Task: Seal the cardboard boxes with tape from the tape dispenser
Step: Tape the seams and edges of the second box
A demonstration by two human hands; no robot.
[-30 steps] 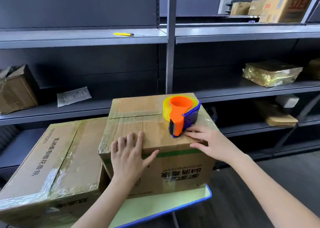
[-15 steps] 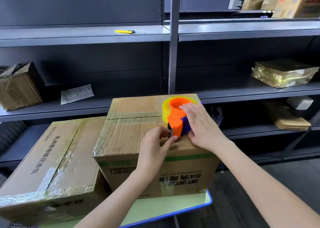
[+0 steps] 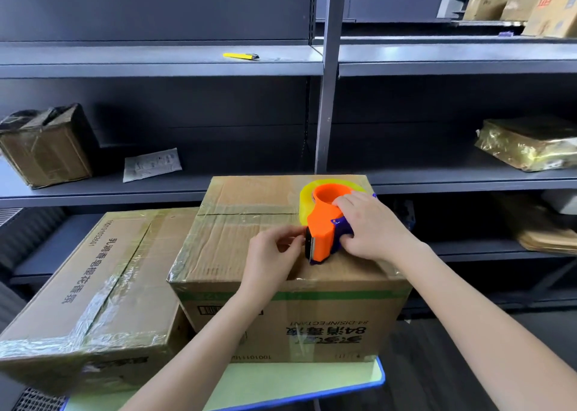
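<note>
"Where was the tape dispenser (image 3: 324, 229)?"

"On top of the nearer cardboard box (image 3: 249, 220), which stood on the desk (image 3: 281, 382) just beside a second taped box (image 3: 93, 285) on its left. I had the right hand (image 3: 371, 226) clamped around the dispenser's body."

"And the left hand (image 3: 271, 260)?"

"Thumb and fingers pinched together right at the blade end. Whether clear tape lay between them, I couldn't tell."

"Anything else?"

"A yellow cutter (image 3: 240, 55) lay on the shelf (image 3: 156, 67) above."
</note>
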